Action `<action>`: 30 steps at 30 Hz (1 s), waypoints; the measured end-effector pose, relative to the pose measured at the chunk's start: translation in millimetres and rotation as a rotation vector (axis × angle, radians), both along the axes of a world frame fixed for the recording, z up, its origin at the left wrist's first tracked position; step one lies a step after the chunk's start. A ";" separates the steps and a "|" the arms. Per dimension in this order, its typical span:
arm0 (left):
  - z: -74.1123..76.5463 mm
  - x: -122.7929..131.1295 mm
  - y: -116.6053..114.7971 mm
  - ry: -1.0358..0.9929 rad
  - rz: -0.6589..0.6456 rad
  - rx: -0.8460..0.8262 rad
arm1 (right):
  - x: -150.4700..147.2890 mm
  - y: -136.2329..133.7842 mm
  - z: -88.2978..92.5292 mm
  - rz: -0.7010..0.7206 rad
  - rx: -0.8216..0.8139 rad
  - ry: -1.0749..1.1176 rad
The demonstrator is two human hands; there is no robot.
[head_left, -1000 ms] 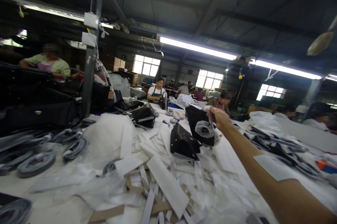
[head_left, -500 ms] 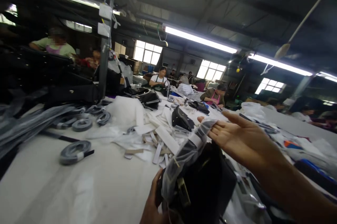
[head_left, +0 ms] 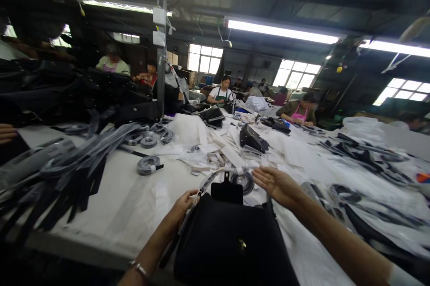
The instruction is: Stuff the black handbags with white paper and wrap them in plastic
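We grip a black bag point(head_left: 231, 243) with our left hand point(head_left: 180, 209), fingers curled at its side; our right hand point(head_left: 278, 185) extends open, straight fingers beside a coiled strap point(head_left: 247, 183).

A smooth black bag point(head_left: 215, 241) tilts at the near side of the counter point(head_left: 124, 192), 1 gold-coloured fitting point(head_left: 242, 245) on its broad face. Its narrower black flap point(head_left: 227, 193) sticks up beyond the top edge; a pale-wrapped strap point(head_left: 208, 179) curves up at left.
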State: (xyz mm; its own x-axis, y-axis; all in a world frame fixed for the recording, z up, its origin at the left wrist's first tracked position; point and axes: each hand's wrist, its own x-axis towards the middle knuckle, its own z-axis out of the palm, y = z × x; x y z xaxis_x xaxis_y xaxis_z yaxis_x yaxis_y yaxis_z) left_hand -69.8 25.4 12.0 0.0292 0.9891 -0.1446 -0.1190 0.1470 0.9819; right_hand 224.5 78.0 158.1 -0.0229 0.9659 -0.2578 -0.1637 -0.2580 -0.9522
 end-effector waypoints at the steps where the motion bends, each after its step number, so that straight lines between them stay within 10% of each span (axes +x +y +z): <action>1: 0.8 -8.0 1.2 0.036 0.026 -0.008 | -0.1 -1.7 -23.5 0.079 0.030 -0.142; 5: 12.5 -30.5 2.8 0.230 0.142 0.002 | -3.4 -30.3 -92.9 0.491 0.340 -0.832; 9: 48.6 -14.1 -10.9 0.454 0.183 0.206 | -16.0 -52.8 -105.9 0.825 0.518 -1.130; 13: 71.8 39.7 -36.7 0.911 -0.322 0.570 | -24.6 -37.0 -92.1 0.831 0.539 -1.111; 17: 38.5 76.8 -46.2 1.116 -0.731 0.501 | -18.6 -20.1 -100.3 0.833 0.452 -1.185; 22: -17.9 80.9 -32.5 1.146 -0.693 0.502 | -10.9 -5.4 -119.8 0.781 0.502 -1.365; 30: -4.0 116.9 3.9 1.252 -0.697 0.396 | 5.2 14.4 -71.6 0.790 0.528 -1.262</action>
State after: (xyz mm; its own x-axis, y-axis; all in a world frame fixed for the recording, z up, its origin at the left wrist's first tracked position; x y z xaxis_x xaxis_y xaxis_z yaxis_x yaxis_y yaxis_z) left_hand 47.1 29.3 7.9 0.5650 0.8085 -0.1647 0.7928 -0.4766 0.3799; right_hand 229.7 92.4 86.5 -0.5834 0.7979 -0.1517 0.7814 0.5005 -0.3727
